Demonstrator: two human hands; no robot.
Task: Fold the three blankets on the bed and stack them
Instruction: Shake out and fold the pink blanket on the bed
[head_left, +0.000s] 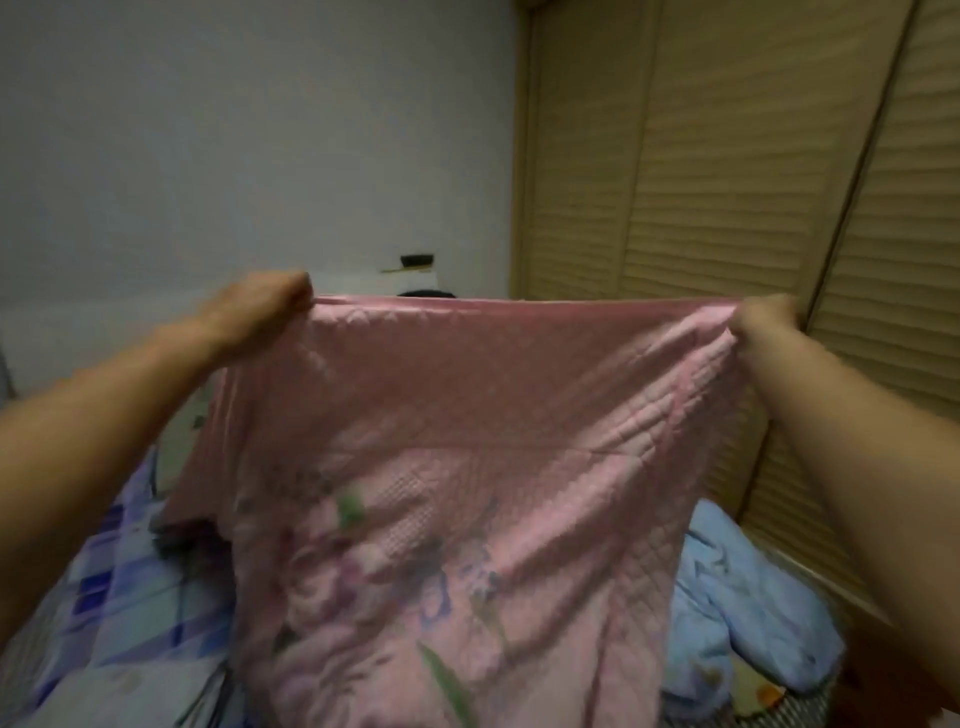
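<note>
Right now you have the pink blanket (467, 467) lifted in front of you, stretched between both hands so that its top edge runs almost level across the middle of the frame. Your left hand (265, 306), at centre left, has its fingers curled tight round the left corner of that edge; the knuckles face you and the cloth bunches under them. Your right hand (763, 319), at centre right, grips the other corner the same way, fingers closed on a gathered fold of the fabric. Both forearms reach in from the lower corners of the frame.

From that held edge the pink blanket hangs down and fills the centre and bottom of the frame. It is quilted, with a blurred floral print in purple and green on its lower half, and its left side folds back on itself below your left wrist.

At the lower left, partly behind the hanging cloth, lies a blue and white checked blanket (104, 597), spread loosely. At the lower right a light blue blanket (737, 613) sits crumpled in a heap, and just below it shows a strip of patterned bedding (748, 686) with an orange mark.

Behind all this a pale wall (234, 130) takes the upper left, and tan louvred wardrobe doors (727, 156) take the upper right. A small dark object (415, 260), too blurred to identify, sits just above the blanket's top edge near the centre.
</note>
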